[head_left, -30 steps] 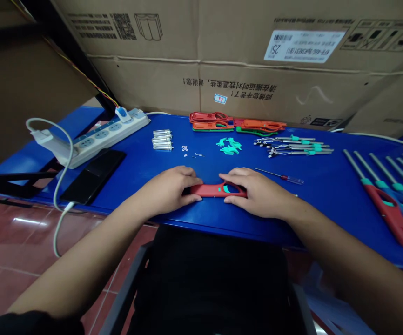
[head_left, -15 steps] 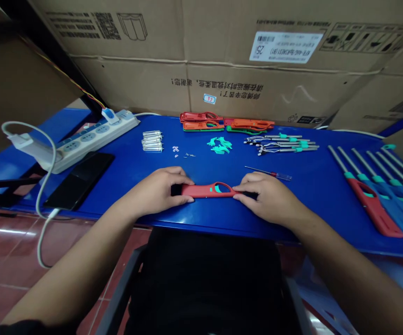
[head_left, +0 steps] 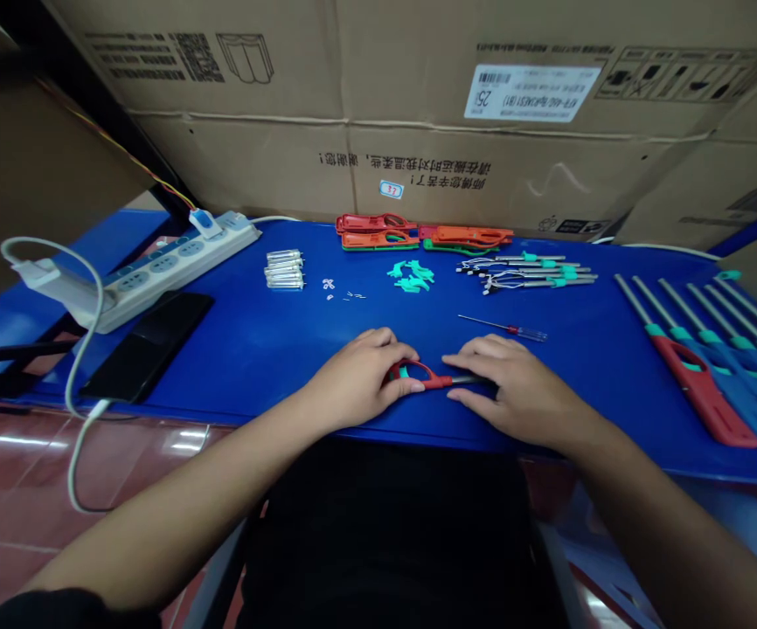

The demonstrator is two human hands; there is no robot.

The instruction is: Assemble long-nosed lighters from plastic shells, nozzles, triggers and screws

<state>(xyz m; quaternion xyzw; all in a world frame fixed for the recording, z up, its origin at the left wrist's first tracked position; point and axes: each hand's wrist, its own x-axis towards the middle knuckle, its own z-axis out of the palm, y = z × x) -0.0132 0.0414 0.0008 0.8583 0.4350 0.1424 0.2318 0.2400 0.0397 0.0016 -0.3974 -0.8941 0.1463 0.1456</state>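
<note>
Snugly between both hands [head_left: 356, 377] [head_left: 516, 390], red lighter [head_left: 426, 376]

Screwdriver [head_left: 503, 328] just ahead of the right hand [head_left: 516, 389]

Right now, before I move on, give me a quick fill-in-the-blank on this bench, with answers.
The left hand and right hand hold the lighter, whose insert is ____.
The screwdriver has a ____ handle.
The phone lies beside the ____.
The table is ____.

Answers: teal; red; power strip; blue.
</note>
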